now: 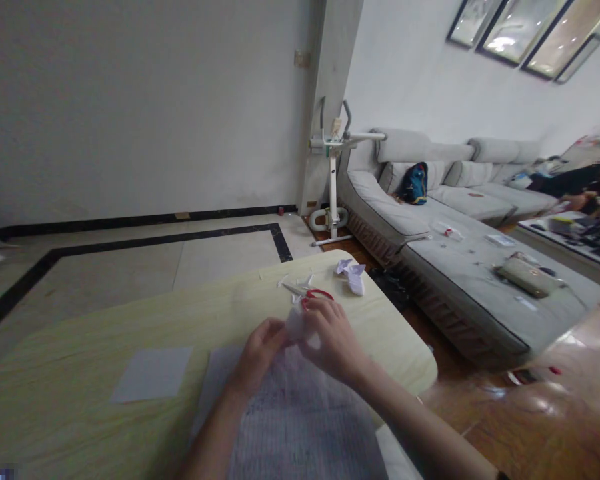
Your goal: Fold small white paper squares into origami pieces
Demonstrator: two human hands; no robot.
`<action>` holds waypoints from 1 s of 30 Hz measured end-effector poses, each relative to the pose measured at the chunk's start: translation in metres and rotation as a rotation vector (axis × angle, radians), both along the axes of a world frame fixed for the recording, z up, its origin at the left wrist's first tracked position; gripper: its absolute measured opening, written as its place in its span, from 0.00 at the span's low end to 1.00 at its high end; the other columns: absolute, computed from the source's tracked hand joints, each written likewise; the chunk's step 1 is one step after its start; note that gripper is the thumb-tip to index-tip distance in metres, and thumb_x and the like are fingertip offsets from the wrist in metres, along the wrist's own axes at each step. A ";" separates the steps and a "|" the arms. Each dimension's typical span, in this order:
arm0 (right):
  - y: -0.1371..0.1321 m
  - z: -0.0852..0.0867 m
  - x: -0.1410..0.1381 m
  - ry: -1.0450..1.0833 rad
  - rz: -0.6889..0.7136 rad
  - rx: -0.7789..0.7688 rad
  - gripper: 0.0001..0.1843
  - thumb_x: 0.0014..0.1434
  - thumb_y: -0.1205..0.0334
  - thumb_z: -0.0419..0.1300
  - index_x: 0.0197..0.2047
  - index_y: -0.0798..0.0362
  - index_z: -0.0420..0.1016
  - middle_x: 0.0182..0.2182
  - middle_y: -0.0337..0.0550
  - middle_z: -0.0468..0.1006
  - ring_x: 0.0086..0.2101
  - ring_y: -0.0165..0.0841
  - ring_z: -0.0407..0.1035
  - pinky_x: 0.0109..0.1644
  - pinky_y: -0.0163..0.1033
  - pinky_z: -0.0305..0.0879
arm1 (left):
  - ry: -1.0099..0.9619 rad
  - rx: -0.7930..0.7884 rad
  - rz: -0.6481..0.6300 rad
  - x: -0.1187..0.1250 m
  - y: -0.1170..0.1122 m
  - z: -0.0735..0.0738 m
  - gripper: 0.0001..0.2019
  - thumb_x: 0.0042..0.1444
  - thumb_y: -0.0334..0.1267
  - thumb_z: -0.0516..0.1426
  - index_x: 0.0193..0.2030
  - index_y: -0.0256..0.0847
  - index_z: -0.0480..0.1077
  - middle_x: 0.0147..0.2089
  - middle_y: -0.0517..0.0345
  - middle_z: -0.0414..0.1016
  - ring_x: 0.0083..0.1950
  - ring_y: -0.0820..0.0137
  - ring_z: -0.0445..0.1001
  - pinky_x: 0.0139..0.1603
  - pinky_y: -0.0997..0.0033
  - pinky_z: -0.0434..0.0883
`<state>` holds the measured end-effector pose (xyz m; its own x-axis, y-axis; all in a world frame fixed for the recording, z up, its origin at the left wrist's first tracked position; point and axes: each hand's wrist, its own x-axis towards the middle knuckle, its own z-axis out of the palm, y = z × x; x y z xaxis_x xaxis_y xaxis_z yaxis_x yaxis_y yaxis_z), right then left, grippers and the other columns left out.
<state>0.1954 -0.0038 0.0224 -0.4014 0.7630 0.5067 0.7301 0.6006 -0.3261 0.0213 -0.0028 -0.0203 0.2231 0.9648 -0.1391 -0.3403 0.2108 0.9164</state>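
Observation:
A small piece of white paper (295, 324) is held between my two hands above the table (220, 310). My left hand (263, 350) pinches its left side, and the fingers of my right hand (330, 337) are closed on its right side. Just beyond my fingers lie scissors (319, 293) with red handles, their blades pointing left among thin paper scraps (296, 298). Under my hands a large sheet with faint lines or print (300, 420) covers the table's near part. How the small paper is folded is blurred.
A square white sheet (153, 375) lies left on the table. Crumpled paper pieces (353, 275) sit near its far right corner. Beyond are a grey sofa (460, 280) with a backpack (414, 183), and white exercise equipment (333, 180). A person's arm (583, 200) shows far right.

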 end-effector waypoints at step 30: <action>0.062 -0.040 0.174 -0.340 -0.188 0.144 0.23 0.54 0.45 0.60 0.47 0.52 0.67 0.49 0.57 0.72 0.51 0.49 0.66 0.51 0.54 0.62 | -0.326 -0.091 -0.027 -0.001 0.010 -0.003 0.14 0.49 0.46 0.61 0.32 0.35 0.71 0.29 0.54 0.74 0.27 0.69 0.73 0.31 0.68 0.68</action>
<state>0.3691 0.0585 -0.0179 -0.4248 0.7699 0.4763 0.8830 0.4683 0.0305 0.0201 0.0067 -0.0237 0.2957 0.9447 -0.1416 -0.6056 0.3000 0.7370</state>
